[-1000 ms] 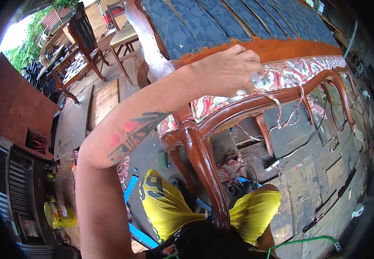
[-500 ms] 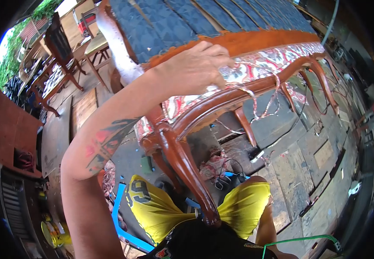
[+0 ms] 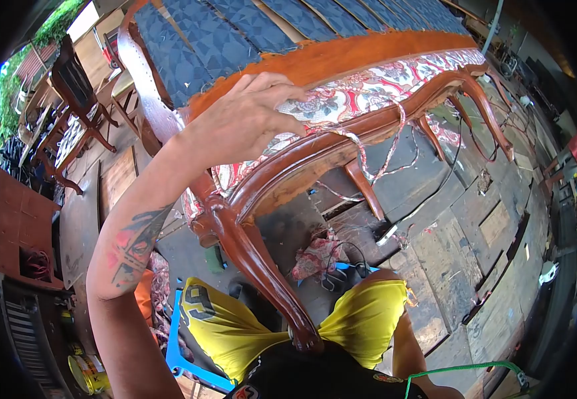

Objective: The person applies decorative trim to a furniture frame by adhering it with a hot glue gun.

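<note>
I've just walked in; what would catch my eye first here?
Probably the left hand, on a tattooed forearm, stretched over red-and-white patterned fabric along the front of wooden furniture. Blue fabric strips fill the top centre. At the bottom, bright yellow shorts flank a glossy wooden leg.

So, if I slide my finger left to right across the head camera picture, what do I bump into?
Reddish-brown box → yellow bucket → left hand → looped patterned cord → crumpled white scrap.
</note>
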A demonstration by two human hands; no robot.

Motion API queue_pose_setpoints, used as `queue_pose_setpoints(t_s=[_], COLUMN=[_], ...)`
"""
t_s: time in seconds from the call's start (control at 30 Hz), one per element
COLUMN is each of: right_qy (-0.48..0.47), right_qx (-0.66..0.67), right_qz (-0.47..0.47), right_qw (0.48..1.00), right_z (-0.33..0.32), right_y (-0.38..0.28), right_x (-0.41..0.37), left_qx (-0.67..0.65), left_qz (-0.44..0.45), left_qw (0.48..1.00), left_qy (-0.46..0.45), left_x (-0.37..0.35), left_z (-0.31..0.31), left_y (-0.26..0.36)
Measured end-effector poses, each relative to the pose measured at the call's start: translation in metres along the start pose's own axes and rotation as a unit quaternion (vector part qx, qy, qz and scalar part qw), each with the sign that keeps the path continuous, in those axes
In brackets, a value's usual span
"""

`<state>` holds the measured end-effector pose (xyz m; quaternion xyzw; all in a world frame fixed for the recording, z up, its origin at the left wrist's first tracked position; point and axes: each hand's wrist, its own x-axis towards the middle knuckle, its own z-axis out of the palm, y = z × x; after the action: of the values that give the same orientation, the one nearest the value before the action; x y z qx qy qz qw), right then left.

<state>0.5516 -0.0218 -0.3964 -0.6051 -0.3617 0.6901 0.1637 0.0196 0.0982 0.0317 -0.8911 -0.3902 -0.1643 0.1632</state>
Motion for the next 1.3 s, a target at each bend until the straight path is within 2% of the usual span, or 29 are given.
queue_pose_setpoints(t_s=[1.3], right_qy=[-0.005], right_qx=[-0.011], right_qz=[0.002], right_qw=[1.0], right_z=[0.018], right_y=[0.021], right_x=[0.004], left_qx=[0.009], left_qz=[-0.003], left_qw=[1.0], left_qy=[-0.023], left_x=[0.008], left_z=[-0.003], left_y=[0.002])
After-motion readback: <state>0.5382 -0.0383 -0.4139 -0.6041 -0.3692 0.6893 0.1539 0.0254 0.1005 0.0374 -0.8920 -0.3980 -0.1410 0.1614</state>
